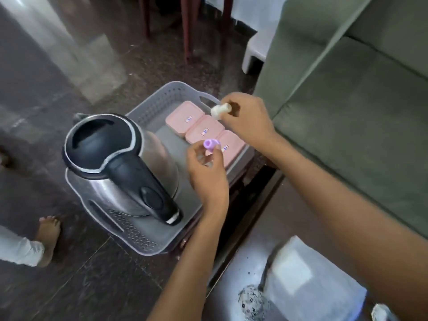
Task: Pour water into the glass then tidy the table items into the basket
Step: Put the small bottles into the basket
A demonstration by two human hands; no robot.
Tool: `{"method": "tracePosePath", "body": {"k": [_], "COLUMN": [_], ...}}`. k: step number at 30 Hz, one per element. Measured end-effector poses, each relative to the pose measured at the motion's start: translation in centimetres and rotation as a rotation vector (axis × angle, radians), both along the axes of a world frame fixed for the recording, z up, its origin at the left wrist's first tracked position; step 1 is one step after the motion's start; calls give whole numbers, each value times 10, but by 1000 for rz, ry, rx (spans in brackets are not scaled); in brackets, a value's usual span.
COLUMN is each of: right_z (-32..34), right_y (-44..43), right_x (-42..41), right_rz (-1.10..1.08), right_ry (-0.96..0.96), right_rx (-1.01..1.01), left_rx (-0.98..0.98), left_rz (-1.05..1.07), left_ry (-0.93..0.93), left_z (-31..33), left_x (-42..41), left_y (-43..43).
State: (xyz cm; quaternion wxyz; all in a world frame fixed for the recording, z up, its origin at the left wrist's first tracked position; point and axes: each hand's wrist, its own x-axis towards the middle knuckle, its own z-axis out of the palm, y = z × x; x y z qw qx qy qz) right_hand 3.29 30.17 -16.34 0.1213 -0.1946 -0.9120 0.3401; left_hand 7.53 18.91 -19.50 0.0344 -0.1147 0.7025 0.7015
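A grey perforated basket stands on a dark low stand. Inside it sits a steel electric kettle with a black lid and handle, and three pink lidded boxes lie in a row along its right side. My left hand pinches a small purple spool-like piece above the boxes. My right hand holds a small cream-white spool-like piece over the basket's far right corner. No glass is in view.
A green sofa fills the right side. A glass table edge with a white bag lies at the bottom right. Another person's bare foot stands on the dark floor at left. Chair legs and a white stool stand behind.
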Motion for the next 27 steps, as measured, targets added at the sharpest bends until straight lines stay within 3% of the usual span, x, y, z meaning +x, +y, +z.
{"method": "tracePosePath", "body": {"k": [8, 13, 17, 21, 24, 27], "right_z": [-23, -37, -41, -24, 8, 29], "right_y": [-44, -60, -64, -60, -45, -32], "right_x": [-113, -139, -146, -147, -132, -98], "right_rz": [175, 246, 211, 183, 183, 463], "right_ry": [-282, -426, -464, -459, -432, -714], "right_rx": [265, 488, 530, 451, 279, 76], "left_rx": [125, 169, 111, 115, 125, 85], "left_rz": [205, 248, 266, 291, 329, 347], "left_ry": [-192, -248, -264, -290, -282, -225], "left_z": [-18, -16, -16, -13, -10, -7], "left_x": [-38, -43, -42, -42, -46, -49], "left_y": [2, 8, 11, 14, 17, 22]}}
